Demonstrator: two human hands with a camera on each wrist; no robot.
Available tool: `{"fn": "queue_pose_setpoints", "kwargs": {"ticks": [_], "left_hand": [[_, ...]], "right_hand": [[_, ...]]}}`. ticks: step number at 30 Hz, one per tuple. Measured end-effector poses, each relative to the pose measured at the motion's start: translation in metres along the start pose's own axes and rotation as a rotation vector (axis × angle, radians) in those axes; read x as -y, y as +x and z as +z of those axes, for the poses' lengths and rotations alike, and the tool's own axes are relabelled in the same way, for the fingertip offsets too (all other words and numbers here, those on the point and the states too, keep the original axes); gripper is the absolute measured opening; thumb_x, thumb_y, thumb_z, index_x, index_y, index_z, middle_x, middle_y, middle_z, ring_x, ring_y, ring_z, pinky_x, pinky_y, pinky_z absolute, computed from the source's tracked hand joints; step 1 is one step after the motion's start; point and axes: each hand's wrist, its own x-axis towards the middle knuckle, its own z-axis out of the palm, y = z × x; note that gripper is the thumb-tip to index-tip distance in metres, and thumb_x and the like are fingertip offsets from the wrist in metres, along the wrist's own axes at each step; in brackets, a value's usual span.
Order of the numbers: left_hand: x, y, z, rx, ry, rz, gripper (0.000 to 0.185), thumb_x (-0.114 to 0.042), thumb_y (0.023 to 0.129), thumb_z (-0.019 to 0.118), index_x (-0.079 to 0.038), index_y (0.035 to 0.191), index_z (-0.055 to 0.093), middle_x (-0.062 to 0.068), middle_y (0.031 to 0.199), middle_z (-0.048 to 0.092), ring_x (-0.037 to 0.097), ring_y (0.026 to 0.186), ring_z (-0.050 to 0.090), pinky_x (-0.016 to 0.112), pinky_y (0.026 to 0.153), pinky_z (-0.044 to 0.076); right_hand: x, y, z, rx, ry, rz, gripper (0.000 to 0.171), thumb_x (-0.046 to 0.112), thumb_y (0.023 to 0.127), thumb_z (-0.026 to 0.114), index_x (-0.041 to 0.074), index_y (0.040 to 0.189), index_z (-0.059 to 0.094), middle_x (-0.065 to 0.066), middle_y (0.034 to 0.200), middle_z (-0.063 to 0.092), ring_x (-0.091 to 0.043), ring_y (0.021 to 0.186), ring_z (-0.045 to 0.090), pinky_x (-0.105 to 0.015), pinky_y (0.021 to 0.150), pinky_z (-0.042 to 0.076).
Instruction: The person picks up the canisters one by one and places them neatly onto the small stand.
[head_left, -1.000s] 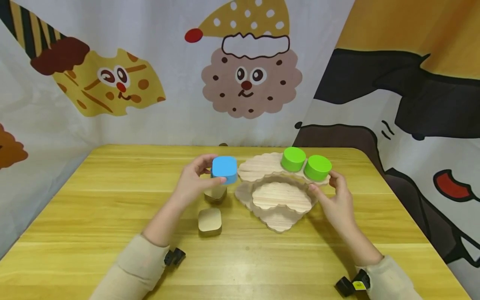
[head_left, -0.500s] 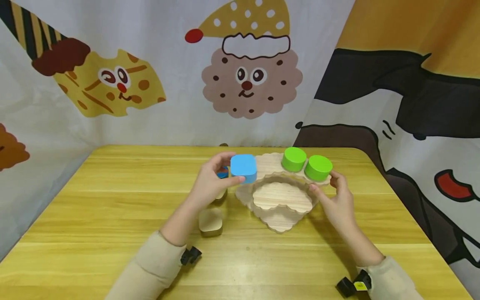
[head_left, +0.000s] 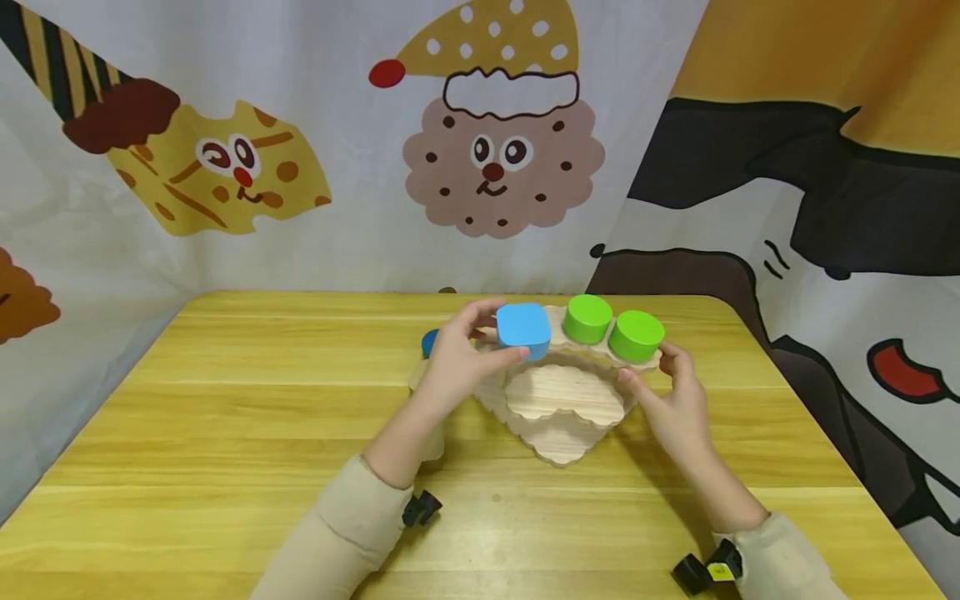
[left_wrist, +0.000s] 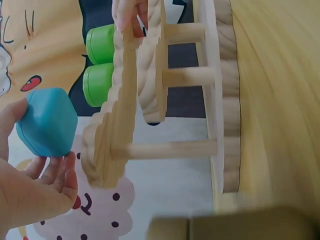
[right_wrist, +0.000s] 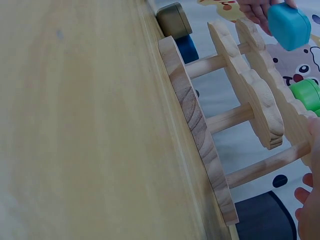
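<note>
My left hand [head_left: 459,367] pinches a light-blue block [head_left: 523,329] with rounded corners between thumb and fingers. The block hangs over the left part of the top shelf of a tiered wooden stand with scalloped edges [head_left: 564,392]; a gap between block and shelf shows in the left wrist view. Two green round blocks [head_left: 588,319] stand side by side on that shelf's right part. At the shelf's right end, my right hand [head_left: 675,404] grips the edge, thumb in front. Wooden dowels [left_wrist: 165,149] join the shelves to the base.
Left of the stand, tan blocks [head_left: 434,448] are mostly hidden behind my left arm. A dark-blue piece [head_left: 429,342] peeks out beyond it. The wooden table [head_left: 225,433] ends at the back before a cartoon-printed curtain [head_left: 337,250].
My left hand has carried the light-blue block rightward, from beside the stand to over its top shelf. My right hand keeps its grip, and the green blocks have not moved.
</note>
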Motion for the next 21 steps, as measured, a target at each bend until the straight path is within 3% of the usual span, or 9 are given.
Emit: {"fn": "queue_pose_setpoints", "kwargs": {"ticks": [7, 21], "left_hand": [[0.002, 0.007, 0.014, -0.063, 0.000, -0.031, 0.062, -0.016, 0.073, 0.085, -0.007, 0.127, 0.058, 0.005, 0.106, 0.061, 0.020, 0.092, 0.059, 0.034, 0.075, 0.052], [0.012, 0.022, 0.034, -0.144, 0.008, -0.088, 0.064, -0.016, 0.073, 0.085, -0.009, 0.130, 0.056, 0.007, 0.112, 0.061, 0.022, 0.104, 0.059, 0.033, 0.086, 0.050]], "right_hand": [[0.000, 0.000, 0.000, -0.001, 0.002, 0.006, 0.065, 0.022, 0.086, 0.074, -0.003, 0.136, 0.040, -0.024, 0.129, 0.049, -0.038, 0.116, 0.043, -0.058, 0.095, 0.032], [-0.003, 0.000, 0.001, -0.005, 0.006, -0.002, 0.064, 0.021, 0.086, 0.074, -0.003, 0.136, 0.040, -0.024, 0.127, 0.050, -0.038, 0.115, 0.043, -0.058, 0.095, 0.032]]}}
